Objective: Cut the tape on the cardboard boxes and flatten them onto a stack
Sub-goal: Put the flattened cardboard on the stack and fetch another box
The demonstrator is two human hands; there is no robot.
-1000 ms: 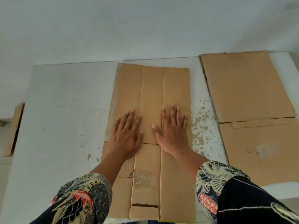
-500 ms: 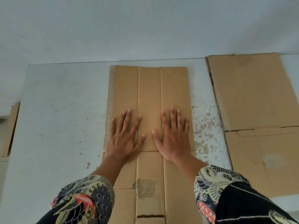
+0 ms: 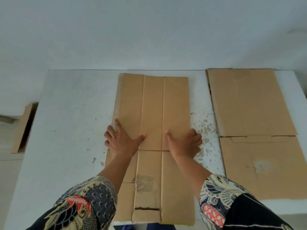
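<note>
A flattened brown cardboard box (image 3: pixel 152 103) lies lengthwise on the white table (image 3: pixel 66 123), with a patch of clear tape (image 3: pixel 144 183) left on its near half. My left hand (image 3: pixel 120 140) rests on the box's left edge, fingers curled over the side and thumb pointing inward. At the right edge sits my right hand (image 3: pixel 186 141), mirrored, fingers wrapped over the side. Whether the fingers have closed under the edges is hidden. A stack of flattened cardboard (image 3: pixel 252 113) lies at the right of the table.
Flaked paint spots (image 3: pixel 206 130) mark the table between the box and the stack. Another piece of cardboard (image 3: pixel 22 128) leans beside the table's left edge. A pale wall runs behind the table.
Both hands have slid apart from the box's middle, where they lay flat, out to its left and right edges. The box has not shifted.
</note>
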